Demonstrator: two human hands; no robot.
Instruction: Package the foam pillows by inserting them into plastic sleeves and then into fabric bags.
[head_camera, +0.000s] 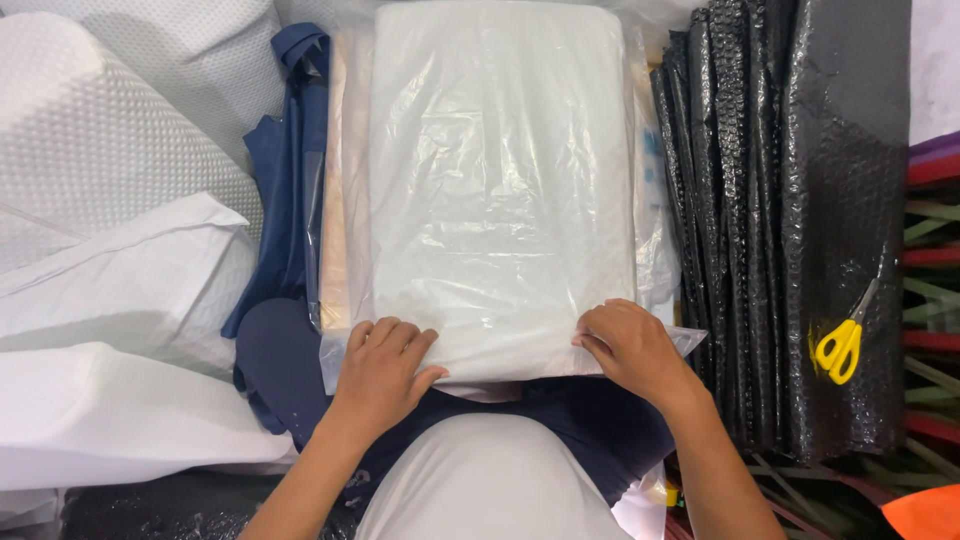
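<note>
We see a flat white rectangular pad sealed in a clear, crinkled plastic bag (500, 180) lying in front of us, its long axis running straight away from our fingers, its far short edge cut off at the top of the view. Our left hand (385, 365) lies flat on the near left corner, fingers (395, 335) together and pressed onto the glossy film. Our right hand (630, 345) sits at the near right corner, fingers (600, 345) curled and pinching the loose open edge of the bag.

Beyond the left fingers, dark blue cloth (290, 170) shows beside and under the pad, and further out lie soft white dimpled-fabric pillows (110, 160). Outward from the right fingers stands a row of black bubble-wrap sheets (760, 220), knobbly and shiny, with yellow-handled scissors (845, 340) resting on them.

What the pad rests on is hidden beneath it. A peach-coloured layer under its left edge is too covered to make out. Red and green strips at the far right are cut off.
</note>
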